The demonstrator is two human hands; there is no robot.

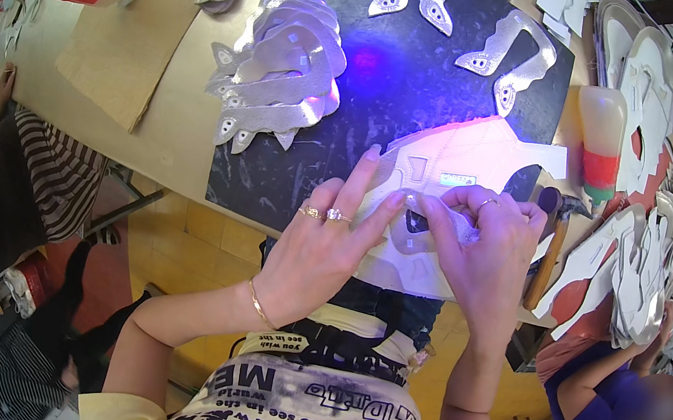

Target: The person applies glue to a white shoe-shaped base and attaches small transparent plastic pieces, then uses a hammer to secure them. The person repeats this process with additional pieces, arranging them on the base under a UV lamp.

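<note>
A pale shoe-upper piece [446,150] with cut-out outlines lies on the dark mat's near right part, lit pink and violet. My left hand [316,238] rests on its left side, index finger and thumb stretched out and apart, the thumb tip pressing the surface. My right hand [486,244] is closed, thumb and fingers pinching a small silvery trim piece [465,230] against the upper. The two thumb tips almost meet there. Part of the trim piece is hidden under the right fingers.
A stack of silvery cut pieces [289,69] sits left on the dark mat [353,110]; more trims [514,53] lie at the far side. Right stand a glue bottle [599,138], a hammer [555,247] and piled white pieces [638,269]. Cardboard [133,16] lies left. People sit at both sides.
</note>
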